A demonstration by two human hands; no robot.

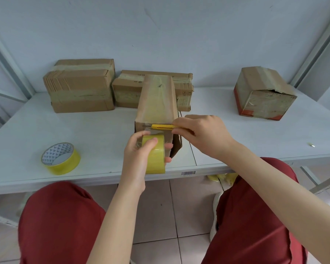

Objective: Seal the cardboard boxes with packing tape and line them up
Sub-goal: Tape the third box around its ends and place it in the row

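Cutting step: my left hand (135, 155) clamped fingers round the tape roll (155, 158), right hand (200, 134) pinched the cutter (162, 126) at the near box (156, 96) (next, I judged: slice cleanly).

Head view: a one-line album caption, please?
Left hand grips yellow tape roll; right hand holds a yellow utility knife against the cardboard box.

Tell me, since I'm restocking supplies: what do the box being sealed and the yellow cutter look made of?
Box: brown matte cardboard, creased, under glossy yellowish tape. Cutter: smooth yellow body, probably plastic; thin grey blade, seemingly metal.
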